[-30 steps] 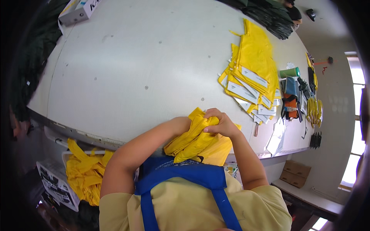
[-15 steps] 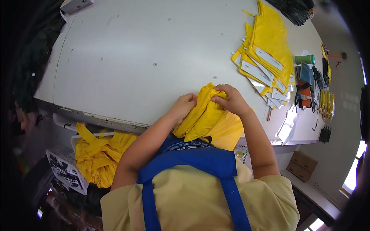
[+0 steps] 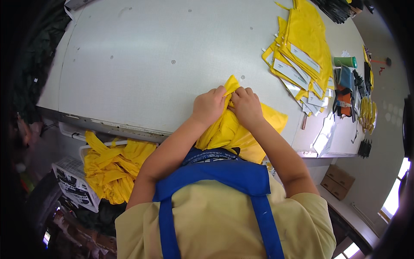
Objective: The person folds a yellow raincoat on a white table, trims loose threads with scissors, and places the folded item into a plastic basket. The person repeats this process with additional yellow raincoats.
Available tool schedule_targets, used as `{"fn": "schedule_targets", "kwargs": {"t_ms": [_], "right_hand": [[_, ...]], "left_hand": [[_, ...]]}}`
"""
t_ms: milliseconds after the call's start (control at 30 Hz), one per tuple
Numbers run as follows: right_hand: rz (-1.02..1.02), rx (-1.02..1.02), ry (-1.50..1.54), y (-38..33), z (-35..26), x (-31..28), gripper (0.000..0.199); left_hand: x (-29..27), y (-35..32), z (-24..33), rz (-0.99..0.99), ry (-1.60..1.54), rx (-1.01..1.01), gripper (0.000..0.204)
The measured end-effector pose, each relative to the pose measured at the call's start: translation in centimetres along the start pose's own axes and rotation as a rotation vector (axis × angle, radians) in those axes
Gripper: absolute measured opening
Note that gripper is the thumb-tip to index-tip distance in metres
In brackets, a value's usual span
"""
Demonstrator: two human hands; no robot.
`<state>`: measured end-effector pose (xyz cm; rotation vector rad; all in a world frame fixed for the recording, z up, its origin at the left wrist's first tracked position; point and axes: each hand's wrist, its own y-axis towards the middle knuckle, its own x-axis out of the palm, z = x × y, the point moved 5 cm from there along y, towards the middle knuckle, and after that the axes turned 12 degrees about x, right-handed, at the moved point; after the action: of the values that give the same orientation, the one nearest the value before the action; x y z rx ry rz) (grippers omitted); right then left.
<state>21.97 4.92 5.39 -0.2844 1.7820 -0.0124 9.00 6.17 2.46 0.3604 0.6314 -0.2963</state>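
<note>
Both hands work on a crumpled yellow fabric piece at the table's near edge, partly hanging toward my apron. My left hand is closed on its upper left part, fingers curled. Close beside it, my right hand grips the same fabric with bent fingers. A folded tip of the cloth sticks up between and beyond the hands. Under the right forearm, a smoother yellow panel spreads out on the table; whether it belongs to the same piece I cannot tell.
Flat yellow fabric bags with white labels lie stacked on the pale table at the far right. Beyond them are a green roll and assorted small items. Below the table's left edge, a white bin holds bunched yellow fabric.
Both hands have turned over the fabric and closed nearer each other around its upper end. The cloth's tip now points farther up the table, and the side panel shows wider at right.
</note>
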Motion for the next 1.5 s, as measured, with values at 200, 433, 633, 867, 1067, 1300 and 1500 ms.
{"fn": "schedule_targets", "kwargs": {"t_ms": [200,433,633,867,1067,1300,1500], "right_hand": [[-0.009,0.149,0.487,-0.4,2.4,-0.3,0.035],[-0.139,0.344,0.388,3.9,4.0,2.7,0.038],[-0.098,0.427,0.338,2.6,3.0,2.0,0.035],[-0.180,0.252,0.555,3.4,4.1,1.1,0.026],[0.014,0.366,0.358,4.6,5.0,2.9,0.018],[0.388,0.160,0.495,2.7,4.9,1.0,0.026],[-0.142,0.121,0.657,-5.5,-0.8,0.4,0.039]], "left_hand": [[-0.6,0.6,-0.6,-0.039,-0.115,-0.142,0.008],[-0.8,1.3,1.8,-0.138,0.005,0.187,0.007],[-2.7,-0.2,0.7,-0.151,0.163,0.168,0.008],[-1.0,3.8,0.2,-0.143,0.273,0.237,0.011],[0.9,3.8,1.5,-0.181,0.210,0.453,0.009],[-1.2,-2.5,-4.7,-0.382,-0.246,-0.253,0.014],[1.2,-7.1,-7.1,-0.448,-0.862,-0.770,0.015]]}}
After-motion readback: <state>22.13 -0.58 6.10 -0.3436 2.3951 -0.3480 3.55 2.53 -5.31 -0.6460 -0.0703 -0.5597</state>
